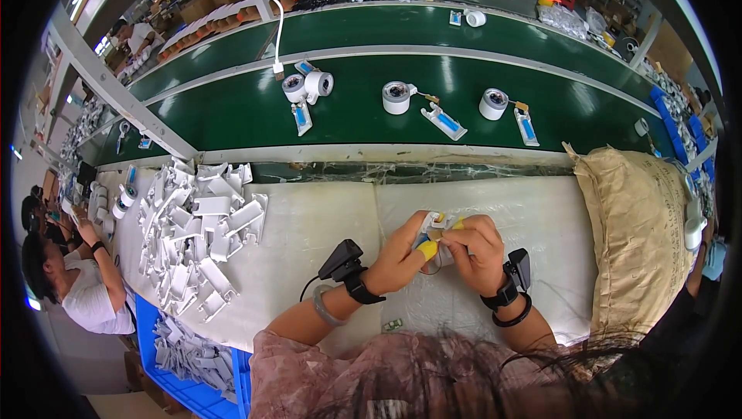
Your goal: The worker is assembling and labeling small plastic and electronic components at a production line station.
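Now your left hand (396, 260) grips a small white part (430, 223), apparently steadying it for your right hand (478, 257), bent in close, its exact grasp unclear.

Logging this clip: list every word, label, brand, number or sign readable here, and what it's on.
None can be read.
Brown paper sack: dark print near its right edge, too small and blurred to read.
Small green piece: too small to tell whether it is marked.
White part in the left hand: no marks can be made out.
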Tool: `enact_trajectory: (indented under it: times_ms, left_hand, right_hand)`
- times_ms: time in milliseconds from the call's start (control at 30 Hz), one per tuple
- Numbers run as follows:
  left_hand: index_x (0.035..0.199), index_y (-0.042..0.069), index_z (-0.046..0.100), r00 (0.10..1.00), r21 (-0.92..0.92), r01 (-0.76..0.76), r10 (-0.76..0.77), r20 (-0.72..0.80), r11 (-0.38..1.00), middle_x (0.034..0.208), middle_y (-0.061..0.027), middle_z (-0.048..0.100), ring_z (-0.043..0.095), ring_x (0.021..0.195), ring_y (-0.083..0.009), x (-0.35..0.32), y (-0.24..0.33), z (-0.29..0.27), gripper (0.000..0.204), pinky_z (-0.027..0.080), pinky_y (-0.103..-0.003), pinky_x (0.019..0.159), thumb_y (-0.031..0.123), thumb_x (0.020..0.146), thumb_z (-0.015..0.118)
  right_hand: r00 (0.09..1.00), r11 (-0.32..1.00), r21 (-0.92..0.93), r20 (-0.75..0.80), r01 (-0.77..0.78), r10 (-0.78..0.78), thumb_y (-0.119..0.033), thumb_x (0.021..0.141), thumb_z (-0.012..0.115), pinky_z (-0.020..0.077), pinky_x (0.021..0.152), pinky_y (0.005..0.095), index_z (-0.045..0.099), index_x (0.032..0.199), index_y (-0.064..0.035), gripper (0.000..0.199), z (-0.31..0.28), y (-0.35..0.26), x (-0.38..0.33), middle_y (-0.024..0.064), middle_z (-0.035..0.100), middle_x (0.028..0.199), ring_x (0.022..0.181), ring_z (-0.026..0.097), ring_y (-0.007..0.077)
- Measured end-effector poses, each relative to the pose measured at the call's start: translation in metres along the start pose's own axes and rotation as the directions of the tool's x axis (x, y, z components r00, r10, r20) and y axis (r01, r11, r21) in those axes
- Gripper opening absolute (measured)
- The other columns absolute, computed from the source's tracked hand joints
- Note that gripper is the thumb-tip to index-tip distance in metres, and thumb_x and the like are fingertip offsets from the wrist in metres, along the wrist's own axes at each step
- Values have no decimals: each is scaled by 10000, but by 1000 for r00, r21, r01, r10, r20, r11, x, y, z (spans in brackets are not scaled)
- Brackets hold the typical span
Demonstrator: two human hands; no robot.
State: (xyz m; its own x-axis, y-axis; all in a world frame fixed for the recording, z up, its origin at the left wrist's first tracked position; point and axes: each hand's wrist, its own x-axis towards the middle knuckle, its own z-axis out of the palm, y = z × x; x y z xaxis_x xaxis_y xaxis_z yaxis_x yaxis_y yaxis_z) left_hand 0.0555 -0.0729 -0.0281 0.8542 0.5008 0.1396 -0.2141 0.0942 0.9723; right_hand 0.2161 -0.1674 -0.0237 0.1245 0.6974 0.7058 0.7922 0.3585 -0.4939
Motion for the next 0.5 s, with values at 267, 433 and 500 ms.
enact_trajectory:
  times_ms: [267, 433, 500]
  left_hand:
    - [1337, 5, 384, 1000, 22, 2, -2, -22, 1000, 960, -52, 558, 529, 705, -93, 0, 1, 2, 460, 455, -241, 640, -10, 878, 362]
    - [1320, 13, 419, 997, -105, -75, 77, 9, 992, 1055, -50, 542, 531, 881, -84, -2, -6, -1, 408, 488, -222, 658, 54, 920, 485]
    - [1317, 7, 425, 999, -16, -43, 42, -17, 999, 1062, -67, 553, 542, 897, -104, -2, -8, 0, 403, 487, -244, 701, 67, 927, 506]
  right_hand:
    - [1000, 999, -39, 21, 23, -22, 22, 725, 752, 473, 728, 372, 681, 905, -56, 209, -2, 0, 0, 107, 590, 866, 834, 569, 296]
    - [1000, 1000, -19, -5, -7, 7, 13, 696, 743, 482, 724, 368, 687, 878, -92, 218, 0, 0, 3, 68, 597, 839, 800, 571, 280]
    - [1000, 1000, -12, -3, -8, 8, 13, 700, 743, 481, 725, 366, 689, 876, -93, 213, -1, -2, 6, 62, 599, 833, 799, 572, 276]
